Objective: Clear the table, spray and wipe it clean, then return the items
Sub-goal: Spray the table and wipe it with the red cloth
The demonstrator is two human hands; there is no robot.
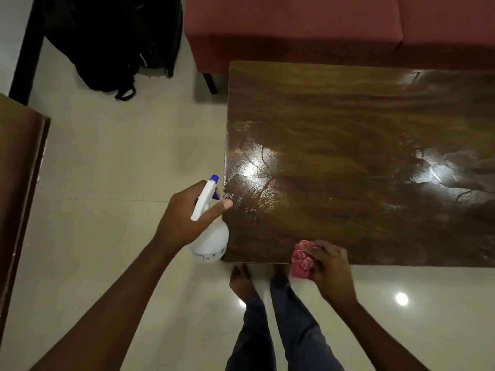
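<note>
The table [361, 156] gleams wet under streaks. My left grip [184, 212] clasps the spray bottle [210, 236] just beside its near corner; my right grip [330, 266] clutches a red cloth [301, 259] at its front edge.

Pale glossy floor tiles [112, 156] fill the room, and a bright ceiling light is mirrored as a round spot [401, 299] on the near right. A red upholstered sofa [294, 30] runs along the far side, one dark leg [211, 83] showing. A black backpack [115, 41] slumps on the floor at the far left beside a white wall [10, 36]. A brown wooden board [18, 183] lines the left edge.
</note>
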